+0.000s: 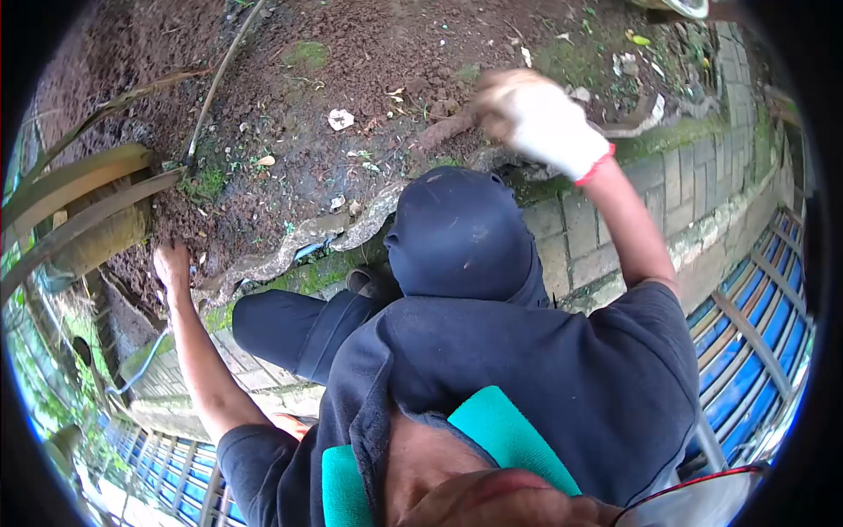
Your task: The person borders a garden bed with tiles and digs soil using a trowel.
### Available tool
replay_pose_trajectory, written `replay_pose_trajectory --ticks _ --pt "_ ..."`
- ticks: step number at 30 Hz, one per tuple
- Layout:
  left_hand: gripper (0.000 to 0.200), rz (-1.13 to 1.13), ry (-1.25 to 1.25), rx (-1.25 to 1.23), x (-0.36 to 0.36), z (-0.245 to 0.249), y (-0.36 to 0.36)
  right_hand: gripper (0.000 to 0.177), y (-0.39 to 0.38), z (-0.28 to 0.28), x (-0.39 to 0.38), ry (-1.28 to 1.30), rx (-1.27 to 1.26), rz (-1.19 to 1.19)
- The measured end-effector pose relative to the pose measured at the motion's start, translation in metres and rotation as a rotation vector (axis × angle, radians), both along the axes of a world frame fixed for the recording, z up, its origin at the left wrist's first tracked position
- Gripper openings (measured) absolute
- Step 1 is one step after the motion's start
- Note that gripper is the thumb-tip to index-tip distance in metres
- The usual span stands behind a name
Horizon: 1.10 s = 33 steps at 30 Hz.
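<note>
My left hand (172,265), bare, reaches down to the dark soil (290,193) at the left, its fingers curled at the ground beside a thick cut stem (105,237). My right hand (531,119) wears a white glove with a red cuff, stained brown at the fingers. It is closed like a fist and smeared by motion, above the stone edge of the bed. A brown, root-like piece (446,132) lies right at its fingers; I cannot tell whether the hand grips it.
A rough stone border (364,220) with moss separates the soil from a paved path (606,237). A thin stick (215,88) and long dry leaf stalks (61,202) rise at the left. White scraps (341,119) lie on the soil. Blue slatted fencing (755,325) stands at the right.
</note>
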<state>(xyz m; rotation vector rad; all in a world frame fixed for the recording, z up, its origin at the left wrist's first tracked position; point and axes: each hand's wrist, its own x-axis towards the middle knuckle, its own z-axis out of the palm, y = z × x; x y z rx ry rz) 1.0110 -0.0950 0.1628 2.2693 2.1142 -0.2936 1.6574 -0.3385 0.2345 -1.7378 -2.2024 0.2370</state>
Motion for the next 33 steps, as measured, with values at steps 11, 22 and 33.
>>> replay_pose_trajectory --ticks 11,22,33 --pt "0.037 -0.262 -0.448 -0.364 0.236 0.100 -0.075 0.043 0.099 0.028 -0.048 0.080 0.248 0.334" --pt "0.030 -0.651 -0.881 0.004 0.360 0.114 -0.070 0.044 0.102 0.120 -0.092 0.993 0.398 0.033" --pt "0.008 -0.872 -0.373 0.013 0.321 0.092 -0.099 0.054 0.105 0.037 -0.091 0.004 -0.138 0.587"
